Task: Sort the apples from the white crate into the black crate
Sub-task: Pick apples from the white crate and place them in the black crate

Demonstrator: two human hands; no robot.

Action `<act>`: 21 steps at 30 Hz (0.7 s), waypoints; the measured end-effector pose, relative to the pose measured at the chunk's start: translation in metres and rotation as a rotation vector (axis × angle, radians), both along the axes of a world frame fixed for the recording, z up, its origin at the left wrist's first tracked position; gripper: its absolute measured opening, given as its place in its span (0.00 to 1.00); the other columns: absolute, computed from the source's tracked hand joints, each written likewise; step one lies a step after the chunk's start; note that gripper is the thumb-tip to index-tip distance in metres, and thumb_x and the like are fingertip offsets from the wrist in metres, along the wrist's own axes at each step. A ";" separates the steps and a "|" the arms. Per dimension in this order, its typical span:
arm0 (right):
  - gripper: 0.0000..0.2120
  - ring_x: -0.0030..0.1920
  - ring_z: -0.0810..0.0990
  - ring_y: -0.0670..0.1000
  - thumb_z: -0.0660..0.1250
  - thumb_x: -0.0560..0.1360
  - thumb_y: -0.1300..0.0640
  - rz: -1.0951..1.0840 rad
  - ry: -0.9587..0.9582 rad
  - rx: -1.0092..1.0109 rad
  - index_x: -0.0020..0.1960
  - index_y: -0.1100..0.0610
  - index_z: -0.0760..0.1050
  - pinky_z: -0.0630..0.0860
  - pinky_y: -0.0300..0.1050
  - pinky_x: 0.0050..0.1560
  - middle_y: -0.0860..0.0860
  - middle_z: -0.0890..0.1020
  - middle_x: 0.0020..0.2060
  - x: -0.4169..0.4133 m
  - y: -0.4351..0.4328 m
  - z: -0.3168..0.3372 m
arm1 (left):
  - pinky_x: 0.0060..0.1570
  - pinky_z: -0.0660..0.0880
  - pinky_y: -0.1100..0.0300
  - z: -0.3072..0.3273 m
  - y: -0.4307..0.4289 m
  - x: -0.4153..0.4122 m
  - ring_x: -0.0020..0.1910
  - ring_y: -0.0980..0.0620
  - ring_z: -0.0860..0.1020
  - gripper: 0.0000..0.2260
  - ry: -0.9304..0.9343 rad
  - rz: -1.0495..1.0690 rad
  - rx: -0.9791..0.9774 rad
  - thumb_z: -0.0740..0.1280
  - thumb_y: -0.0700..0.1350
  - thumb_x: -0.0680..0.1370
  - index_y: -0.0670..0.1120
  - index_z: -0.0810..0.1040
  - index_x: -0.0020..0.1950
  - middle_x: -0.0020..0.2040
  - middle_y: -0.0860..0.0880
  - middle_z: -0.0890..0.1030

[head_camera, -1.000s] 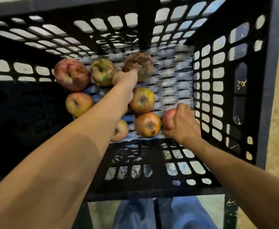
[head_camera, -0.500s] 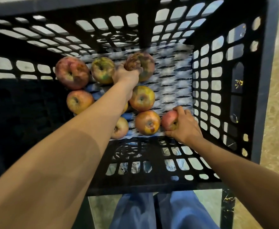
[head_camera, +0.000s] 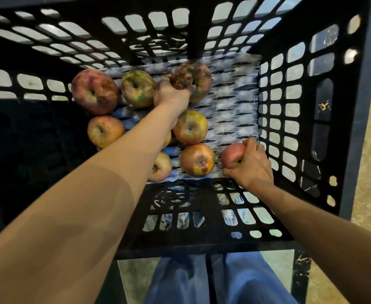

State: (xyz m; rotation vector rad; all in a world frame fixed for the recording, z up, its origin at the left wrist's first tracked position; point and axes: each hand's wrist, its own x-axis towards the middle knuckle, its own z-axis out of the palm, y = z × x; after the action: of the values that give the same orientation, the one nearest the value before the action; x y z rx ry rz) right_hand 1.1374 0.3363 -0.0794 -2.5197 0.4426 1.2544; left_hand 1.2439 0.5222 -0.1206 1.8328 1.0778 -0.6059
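Both hands are reaching down into the black crate (head_camera: 289,51). The left hand (head_camera: 172,96) is curling its fingers round a dark, blotchy apple (head_camera: 193,79) by the far wall. The right hand (head_camera: 253,166) is clutching a red apple (head_camera: 231,155) in the near right corner, just beside the other apples (head_camera: 197,160) lying on the floor
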 end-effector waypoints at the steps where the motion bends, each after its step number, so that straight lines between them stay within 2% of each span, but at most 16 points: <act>1: 0.42 0.61 0.72 0.61 0.78 0.63 0.51 -0.016 -0.001 -0.002 0.67 0.55 0.58 0.71 0.53 0.58 0.58 0.68 0.62 0.000 0.001 0.000 | 0.58 0.75 0.51 0.001 0.000 0.000 0.59 0.44 0.75 0.25 0.002 -0.005 0.001 0.73 0.52 0.71 0.46 0.71 0.65 0.61 0.45 0.76; 6: 0.42 0.59 0.74 0.62 0.79 0.62 0.48 -0.006 0.048 0.015 0.66 0.56 0.58 0.74 0.55 0.56 0.60 0.70 0.61 0.006 -0.003 -0.005 | 0.59 0.73 0.55 0.006 -0.003 -0.003 0.61 0.45 0.74 0.28 0.003 -0.023 -0.003 0.72 0.53 0.72 0.47 0.69 0.68 0.64 0.46 0.74; 11: 0.49 0.62 0.72 0.61 0.79 0.58 0.41 -0.048 0.061 -0.002 0.68 0.57 0.57 0.72 0.54 0.59 0.60 0.70 0.63 0.002 -0.003 -0.008 | 0.62 0.72 0.52 0.011 -0.010 -0.006 0.63 0.43 0.72 0.28 -0.007 -0.019 0.044 0.70 0.52 0.74 0.46 0.65 0.70 0.66 0.44 0.71; 14: 0.51 0.64 0.70 0.62 0.78 0.59 0.41 -0.083 0.062 -0.011 0.70 0.58 0.55 0.70 0.54 0.62 0.61 0.69 0.65 -0.001 0.000 -0.010 | 0.63 0.70 0.52 0.015 -0.013 -0.006 0.65 0.43 0.70 0.28 0.001 -0.005 0.053 0.67 0.51 0.76 0.45 0.62 0.72 0.68 0.44 0.69; 17: 0.53 0.65 0.69 0.61 0.78 0.58 0.39 -0.115 0.069 -0.006 0.71 0.58 0.54 0.69 0.54 0.63 0.61 0.69 0.65 -0.002 -0.002 -0.011 | 0.61 0.72 0.54 0.015 -0.013 -0.006 0.64 0.44 0.71 0.27 0.004 0.033 0.045 0.67 0.51 0.77 0.45 0.63 0.72 0.67 0.44 0.70; 21: 0.51 0.62 0.72 0.61 0.77 0.58 0.36 -0.147 0.131 -0.017 0.69 0.56 0.55 0.72 0.54 0.60 0.59 0.72 0.62 0.003 -0.003 -0.011 | 0.60 0.73 0.53 0.016 -0.009 -0.005 0.62 0.43 0.72 0.24 0.036 -0.027 0.063 0.67 0.51 0.76 0.45 0.66 0.69 0.66 0.44 0.72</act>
State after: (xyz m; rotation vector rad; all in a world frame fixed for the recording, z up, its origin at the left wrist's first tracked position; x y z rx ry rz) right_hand 1.1407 0.3329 -0.0902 -2.3779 0.6588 1.3680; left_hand 1.2388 0.5129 -0.1049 1.9001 1.1080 -0.6292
